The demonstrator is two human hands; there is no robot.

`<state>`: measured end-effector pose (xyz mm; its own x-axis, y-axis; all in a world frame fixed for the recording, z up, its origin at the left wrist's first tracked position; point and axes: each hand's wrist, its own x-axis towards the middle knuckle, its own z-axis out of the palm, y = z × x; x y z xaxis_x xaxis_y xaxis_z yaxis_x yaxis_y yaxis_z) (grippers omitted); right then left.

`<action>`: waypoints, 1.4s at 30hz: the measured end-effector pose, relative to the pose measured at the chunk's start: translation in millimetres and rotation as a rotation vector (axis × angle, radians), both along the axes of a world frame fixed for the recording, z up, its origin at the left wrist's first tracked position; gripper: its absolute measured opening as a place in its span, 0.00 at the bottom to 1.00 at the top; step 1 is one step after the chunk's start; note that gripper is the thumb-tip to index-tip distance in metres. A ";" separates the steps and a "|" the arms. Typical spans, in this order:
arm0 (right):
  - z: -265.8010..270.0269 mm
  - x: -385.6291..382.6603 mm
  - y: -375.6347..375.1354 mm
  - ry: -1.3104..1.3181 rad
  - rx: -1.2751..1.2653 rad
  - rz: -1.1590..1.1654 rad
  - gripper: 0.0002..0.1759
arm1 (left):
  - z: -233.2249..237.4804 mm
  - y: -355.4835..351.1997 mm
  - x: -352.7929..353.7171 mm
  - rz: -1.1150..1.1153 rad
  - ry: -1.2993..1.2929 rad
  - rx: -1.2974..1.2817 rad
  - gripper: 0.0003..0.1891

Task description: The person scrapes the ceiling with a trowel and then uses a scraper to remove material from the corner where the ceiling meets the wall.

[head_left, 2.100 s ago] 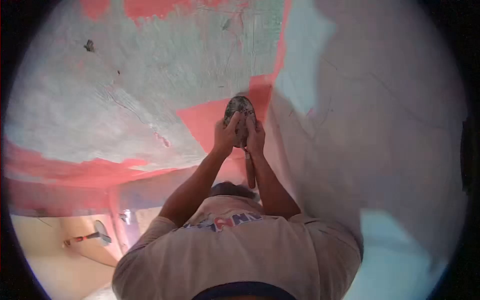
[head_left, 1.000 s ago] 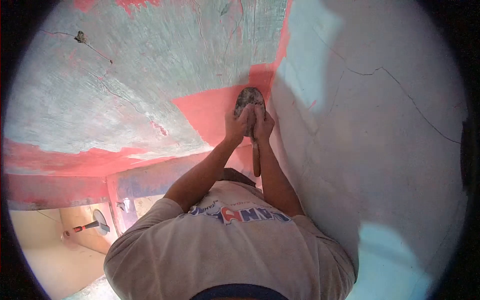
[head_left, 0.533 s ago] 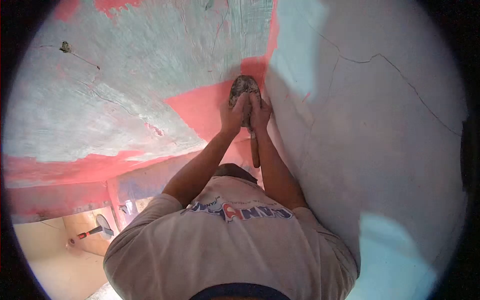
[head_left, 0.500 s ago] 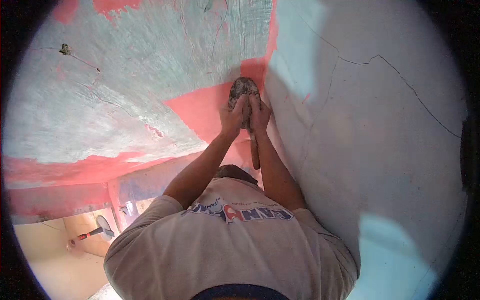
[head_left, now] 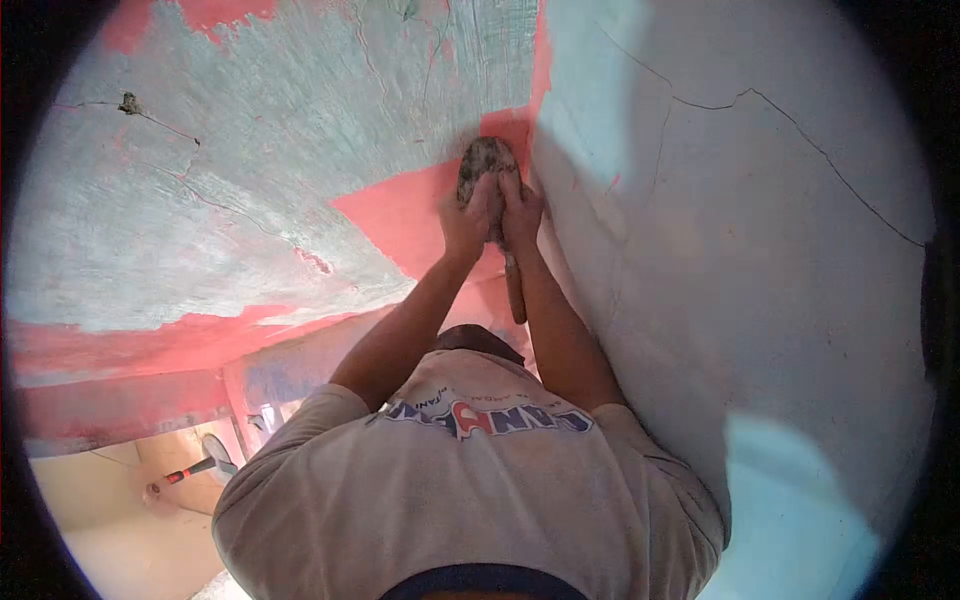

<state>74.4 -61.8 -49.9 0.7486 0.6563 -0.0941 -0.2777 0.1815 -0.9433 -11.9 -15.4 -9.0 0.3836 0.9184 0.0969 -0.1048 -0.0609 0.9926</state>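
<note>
In the middle of the head view, both hands grip a trowel-like tool (head_left: 486,158) with a rounded blade, blotched dark and grey. Its brown handle (head_left: 517,292) points back toward my body, beside my right forearm. My left hand (head_left: 468,218) is closed on the blade's left edge. On the other edge, my right hand (head_left: 520,212) is closed too. Both thumbs lie over the blade's face, and the other fingers are mostly hidden. Behind the tool is a bare pink patch (head_left: 410,215) on a surface with pale blue-grey, peeling paint (head_left: 270,150).
A pale wall (head_left: 720,250) with a long crack stands close to my right arm. At lower left lies a tool with a red and black handle (head_left: 190,470) and a round grey end. Something dark (head_left: 935,310) is at the right edge.
The tool and both hands have shifted slightly upward in the view. The thumbs lie a little differently on the blade, and the handle's angle has altered a little.
</note>
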 end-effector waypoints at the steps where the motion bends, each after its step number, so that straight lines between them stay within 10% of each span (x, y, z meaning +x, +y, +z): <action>1: -8.8 4.3 5.8 0.007 0.058 0.014 0.29 | -0.7 -1.5 0.7 0.016 -0.020 -0.006 0.15; 8: -102.4 -10.7 -9.9 0.095 0.113 0.029 0.28 | -37.9 -4.1 -11.4 -0.051 -0.088 -0.173 0.15; 23: -5.7 -26.5 -109.7 0.261 -0.076 0.396 0.24 | -44.0 -3.1 0.6 -0.085 -0.302 -0.264 0.18; 30: -42.2 -59.5 -142.9 -0.234 -0.274 0.154 0.21 | -48.3 -2.3 0.3 -0.161 -0.354 -0.438 0.19; 42: -10.3 -49.5 -140.2 0.008 -0.170 0.107 0.23 | -41.0 -0.3 12.0 -0.085 -0.174 -0.235 0.16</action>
<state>24.9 -202.1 -60.3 0.6744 0.7060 -0.2162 -0.2948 -0.0110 -0.9555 0.1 -15.7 -50.0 0.4565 0.8886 -0.0441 -0.2689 0.1850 0.9452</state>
